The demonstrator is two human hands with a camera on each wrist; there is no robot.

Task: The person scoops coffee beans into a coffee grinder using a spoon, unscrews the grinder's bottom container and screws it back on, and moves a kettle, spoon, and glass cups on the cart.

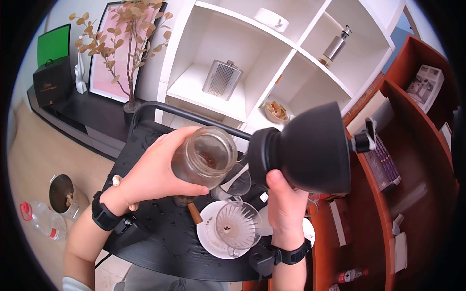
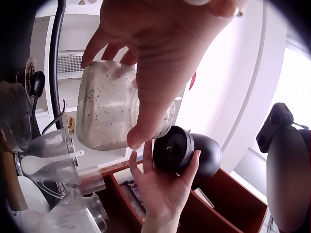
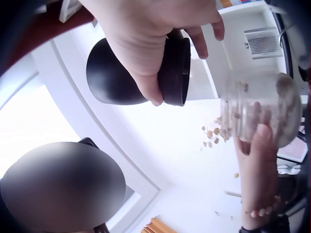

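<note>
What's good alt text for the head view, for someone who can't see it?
A person's left hand grips a clear glass jar beside a black, bell-shaped object held in their right hand. Below, a black table bears a ribbed clear vessel and a white plate; white shelves stand behind.

Both hands raised, well apart, each gripping.
The left forearm (image 1: pixel 87 237) slants up from the lower left, its hand (image 1: pixel 158 169) reaching inward, thumb (image 1: pixel 191 188) on one side and fingers curled round the other. The right forearm (image 1: pixel 290 271) stands nearly upright; the right hand (image 1: pixel 286 208) grips with its thumb (image 3: pixel 151 90) pressed flat, two fingers (image 3: pixel 198 44) extended free.
</note>
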